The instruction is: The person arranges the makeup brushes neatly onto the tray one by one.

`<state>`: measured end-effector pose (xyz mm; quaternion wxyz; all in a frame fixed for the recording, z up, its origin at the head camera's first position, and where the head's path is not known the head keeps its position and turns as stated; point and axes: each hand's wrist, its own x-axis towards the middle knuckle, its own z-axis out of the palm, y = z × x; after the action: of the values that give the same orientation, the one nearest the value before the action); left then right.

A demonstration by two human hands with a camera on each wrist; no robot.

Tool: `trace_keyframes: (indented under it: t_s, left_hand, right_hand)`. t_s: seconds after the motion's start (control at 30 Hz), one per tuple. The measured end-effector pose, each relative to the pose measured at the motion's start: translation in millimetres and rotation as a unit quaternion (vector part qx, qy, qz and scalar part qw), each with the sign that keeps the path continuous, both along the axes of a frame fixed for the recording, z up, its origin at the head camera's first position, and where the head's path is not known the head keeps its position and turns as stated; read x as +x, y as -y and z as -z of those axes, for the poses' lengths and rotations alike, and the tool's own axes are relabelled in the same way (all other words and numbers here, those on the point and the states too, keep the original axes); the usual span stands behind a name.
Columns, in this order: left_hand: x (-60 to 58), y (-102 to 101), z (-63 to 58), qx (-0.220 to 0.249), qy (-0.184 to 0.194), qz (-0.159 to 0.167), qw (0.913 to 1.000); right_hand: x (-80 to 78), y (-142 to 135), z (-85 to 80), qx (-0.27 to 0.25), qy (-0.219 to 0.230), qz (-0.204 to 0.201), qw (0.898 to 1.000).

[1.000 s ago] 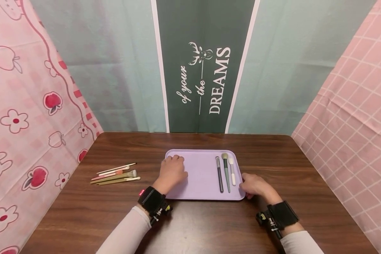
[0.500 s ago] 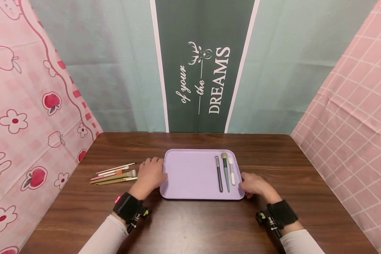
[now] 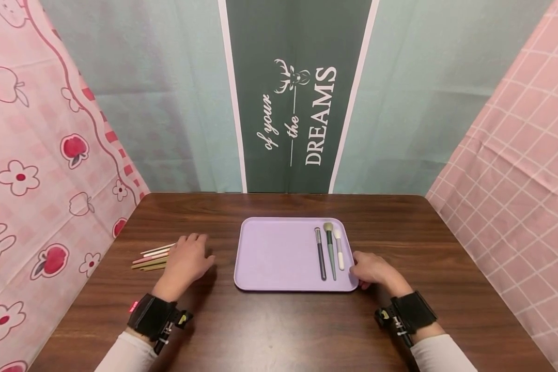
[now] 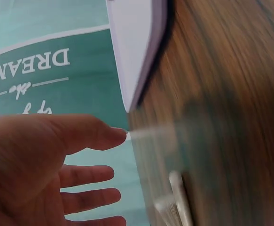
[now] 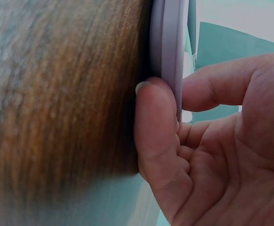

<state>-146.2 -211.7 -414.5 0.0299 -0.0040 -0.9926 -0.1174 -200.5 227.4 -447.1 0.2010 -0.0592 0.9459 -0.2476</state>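
Note:
My left hand (image 3: pixel 186 262) hovers over the right-hand ends of several makeup brushes (image 3: pixel 150 258) lying on the table, hiding their heads. Its fingers are extended and hold nothing in the left wrist view, where brush tips (image 4: pixel 179 195) show below. A purple tray (image 3: pixel 276 253) lies in the middle, with a dark brush (image 3: pixel 321 256), a green brush (image 3: pixel 331 253) and a white brush (image 3: pixel 339 250) side by side at its right end. My right hand (image 3: pixel 374 268) pinches the tray's right edge near the front corner; in the right wrist view the rim (image 5: pixel 167 42) sits between thumb and finger.
The wooden table (image 3: pixel 288 330) has a grey-green curtain (image 3: pixel 176 113) with white lettering behind it. Pink patterned cloth (image 3: pixel 42 206) hangs at the left, and pink checked cloth (image 3: pixel 516 170) at the right. Black wrist straps (image 3: pixel 153 316) are on both arms.
My left hand has moved left from over the tray's left end to the brushes on the table. My right hand stays on the tray edge, and the tray's brushes have not moved.

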Motion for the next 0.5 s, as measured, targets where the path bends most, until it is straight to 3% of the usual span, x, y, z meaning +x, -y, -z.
trace_keyframes:
  t_s: [0.5]
  left_hand:
    - [15.0,38.6,6.7,-0.003,-0.026,0.001,0.9997]
  right_hand:
    - [-0.1,1.7,-2.3,0.010,0.003,-0.001,1.000]
